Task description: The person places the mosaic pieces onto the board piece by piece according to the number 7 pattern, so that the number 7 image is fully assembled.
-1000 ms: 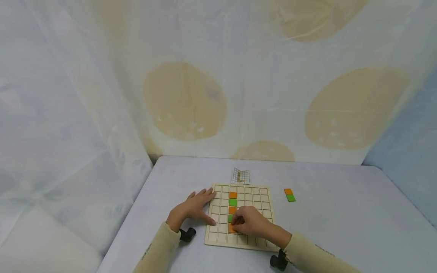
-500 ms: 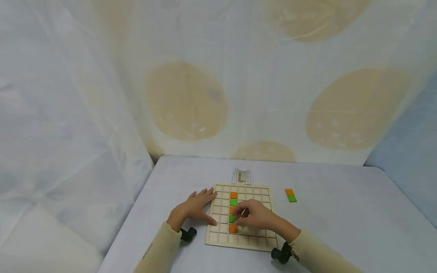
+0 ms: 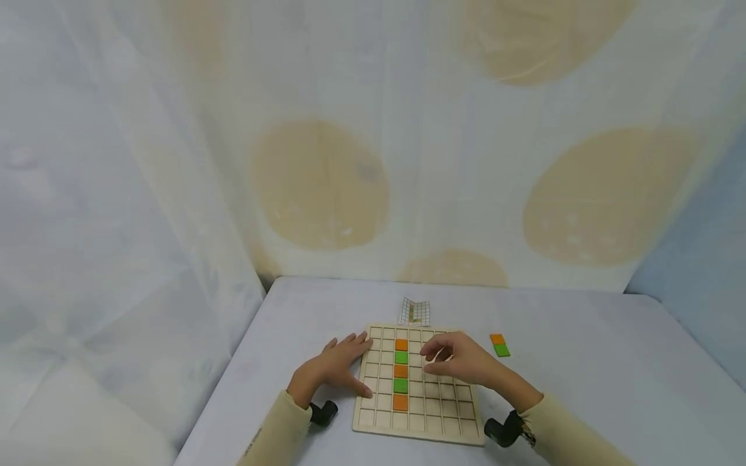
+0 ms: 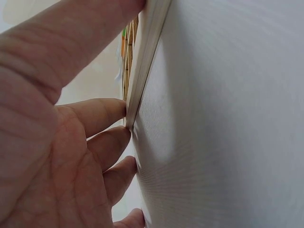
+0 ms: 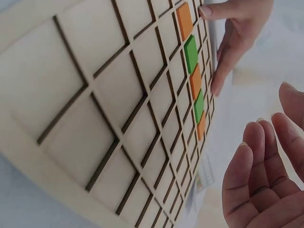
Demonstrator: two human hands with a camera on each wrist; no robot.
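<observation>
Two loose tiles: orange tile (image 3: pixel 496 338) and green tile (image 3: pixel 502 350), touching, flat on the table (image 3: pixel 583 375), right of the board (image 3: pixel 373 414) and apart from it.
Right grip (image 3: pixel 460 360): my right hand hovers over the board's upper right cells, fingers relaxed and loosely curved, holding nothing.
Bearing: loose pair lies to the right of my right grip and slightly beyond it, near.
Pair axis: runs away from me, orange on the far end.
Left grip (image 3: pixel 338 367): flat, fingers spread against the board's left edge.
Nearer hand: right.
Filled column (image 3: pixel 400 373): five tiles, alternating orange and green, left of my right grip.
</observation>
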